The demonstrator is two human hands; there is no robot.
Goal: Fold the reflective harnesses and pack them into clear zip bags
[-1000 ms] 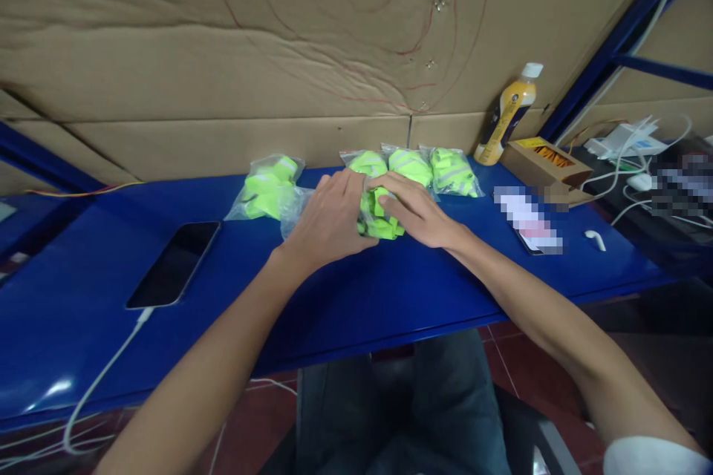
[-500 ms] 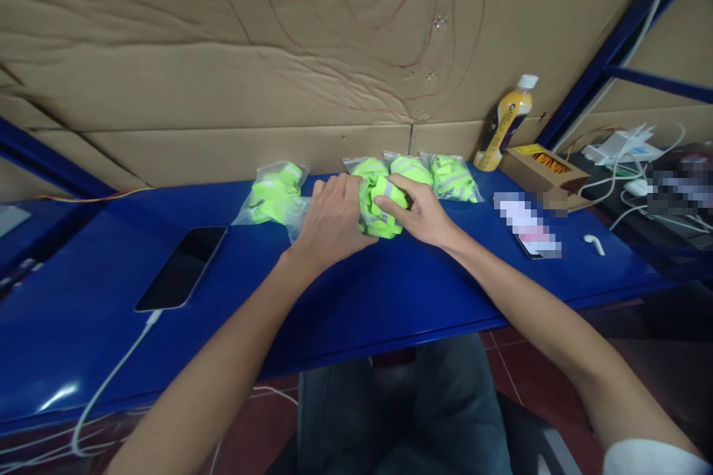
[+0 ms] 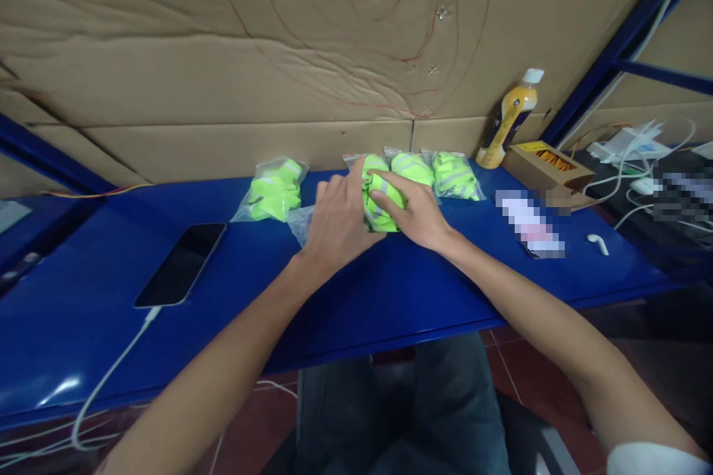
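Between my two hands is a bundled neon-yellow reflective vest [image 3: 383, 214] with grey stripes. My right hand [image 3: 422, 214] grips it from the right, thumb across the front and fingers over the top. My left hand [image 3: 341, 221] presses against its left side with the fingers pointing up, the thumb side partly hidden behind the bundle. A clear plastic bag [image 3: 301, 223] pokes out to the left of my left hand; how far it reaches behind the hand is hidden.
One bagged vest [image 3: 275, 191] lies left of my hands; three more bags, including a right one [image 3: 455, 177], line the cardboard wall [image 3: 223, 82]. A charging phone [image 3: 183, 265] is left. A bottle [image 3: 509, 119], an open box [image 3: 551, 167], another phone [image 3: 529, 224] and an earbud [image 3: 598, 243] are right.
My left fingers have risen and straightened beside the vest. My right hand has closed further over its top, and the bundle looks more compact. The view has shifted slightly.
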